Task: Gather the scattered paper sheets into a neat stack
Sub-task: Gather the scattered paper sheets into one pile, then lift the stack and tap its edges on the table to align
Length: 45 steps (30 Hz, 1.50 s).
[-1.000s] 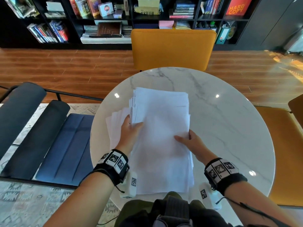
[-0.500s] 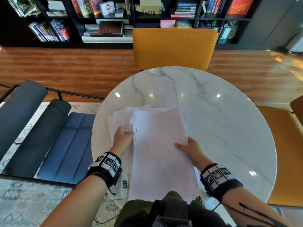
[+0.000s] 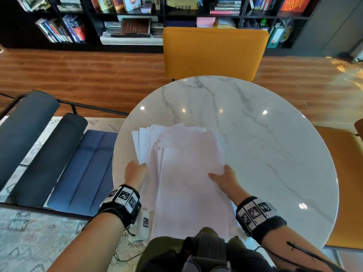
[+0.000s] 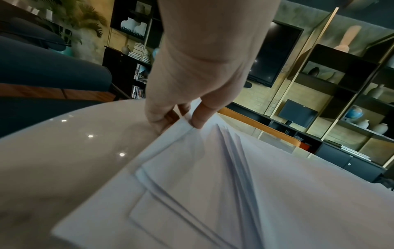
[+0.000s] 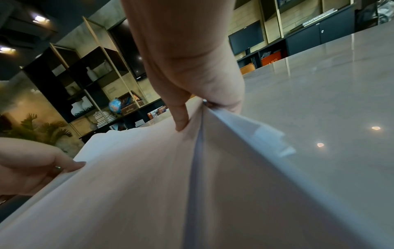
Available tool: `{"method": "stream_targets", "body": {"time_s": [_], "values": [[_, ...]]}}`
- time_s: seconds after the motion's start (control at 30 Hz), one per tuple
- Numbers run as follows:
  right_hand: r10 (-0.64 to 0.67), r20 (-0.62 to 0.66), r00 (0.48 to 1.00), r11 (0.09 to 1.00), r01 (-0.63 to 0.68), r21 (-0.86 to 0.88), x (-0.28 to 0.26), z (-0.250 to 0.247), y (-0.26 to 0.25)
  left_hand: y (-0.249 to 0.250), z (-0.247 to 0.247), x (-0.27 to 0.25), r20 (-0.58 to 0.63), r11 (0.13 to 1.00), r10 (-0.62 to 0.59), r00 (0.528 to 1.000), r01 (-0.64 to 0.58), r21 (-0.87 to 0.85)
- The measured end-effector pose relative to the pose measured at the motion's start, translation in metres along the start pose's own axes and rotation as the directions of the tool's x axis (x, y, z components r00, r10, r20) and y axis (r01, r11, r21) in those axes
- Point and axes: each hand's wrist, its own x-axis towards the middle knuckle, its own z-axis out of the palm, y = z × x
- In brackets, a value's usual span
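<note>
Head view: while the near end of the paper sheets (image 3: pixel 188 173) runs past the bench (image 3: pixel 265 144) edge and is lost behind the person's dark clothing, the far ends fan out unevenly ahead of both hands.
Head view, left grip: the left hand (image 3: pixel 135 172) sits at the sheets' left edge; its fingers are tucked out of sight under the fanned paper.
Head view, right grip: the right hand (image 3: pixel 225 176) is on the sheets' right edge, thumb lying on the top sheet, fingers hidden beneath.
Left wrist view: the left hand (image 4: pixel 198 75) pinches the edge of the sheets (image 4: pixel 224 176) between thumb and curled fingers; the layers splay out below the grip, and the lower picture is soft with blur.
Right wrist view: the right hand (image 5: pixel 187 67) pinches the sheets (image 5: pixel 138 185), thumb on top and fingers curled under the edge, lifting it off the bench (image 5: pixel 330 118). How many sheets it has cannot be told. The left hand (image 5: pixel 32 166) shows at the far edge, cut off by the frame.
</note>
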Motion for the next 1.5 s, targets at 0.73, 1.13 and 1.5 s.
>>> {"method": "stream_targets", "body": {"time_s": [0.73,1.13,1.5], "values": [[-0.067,-0.033,0.997,0.976,0.058,-0.212,0.008,-0.004,-0.004,0.031,0.042,-0.038,0.248,0.96,0.091,0.964,-0.019,-0.278],[-0.155,-0.023,0.988,0.873,0.126,-0.47,0.014,-0.013,0.006,0.029,0.043,-0.034,0.232,0.931,0.276,0.933,-0.2,-0.304],[-0.193,0.076,0.978,0.957,0.17,0.235,0.014,-0.051,-0.002,0.047,0.013,-0.064,0.264,0.822,0.438,0.859,-0.264,-0.505]]}}
